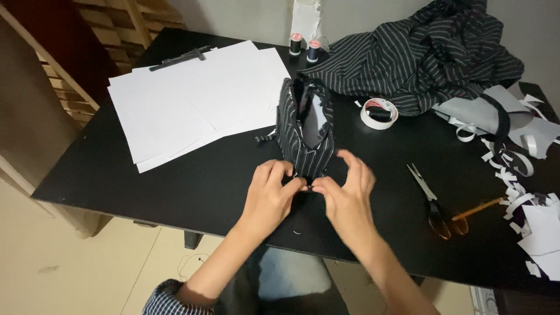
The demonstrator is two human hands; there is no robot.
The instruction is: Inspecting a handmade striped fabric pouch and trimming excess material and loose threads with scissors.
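**Both hands pinch the near end of a striped piece**

A small striped piece (305,129) is laid on the black table (192,186), just right of the white sheets (192,96). Its near end is pinched by the left hand (269,197) and the right hand (347,195), whose fingertips almost meet there. The left fingers (287,176) are curled close together. The right thumb and forefinger are pressed on the cloth, while the other fingers are raised and slightly spread. Scissors (434,201) are seen to the right, a tape roll (379,113) further away.
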